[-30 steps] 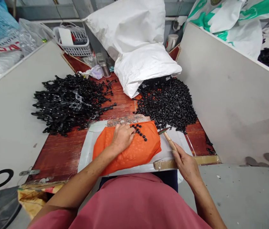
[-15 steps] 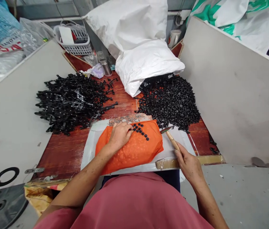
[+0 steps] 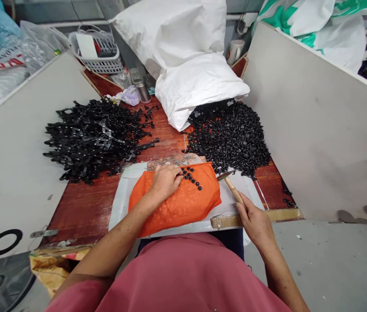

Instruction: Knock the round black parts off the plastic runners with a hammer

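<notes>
Fingers (image 3: 177, 172) of the left hand (image 3: 165, 184) still rest on the studs (image 3: 192, 177) on the orange cloth (image 3: 183, 203), perhaps pinching one, the right hand (image 3: 255, 221) staying clenched on the hammer (image 3: 232, 187) beside it.

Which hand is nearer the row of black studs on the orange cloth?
Left. The left hand touches the row of black studs with its fingertips; the right hand grips a hammer off the orange cloth.

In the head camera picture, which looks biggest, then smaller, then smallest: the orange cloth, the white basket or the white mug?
1. Orange cloth pad.
2. White plastic lattice basket, farther away, so unsure.
3. White ceramic mug, also far.
</notes>
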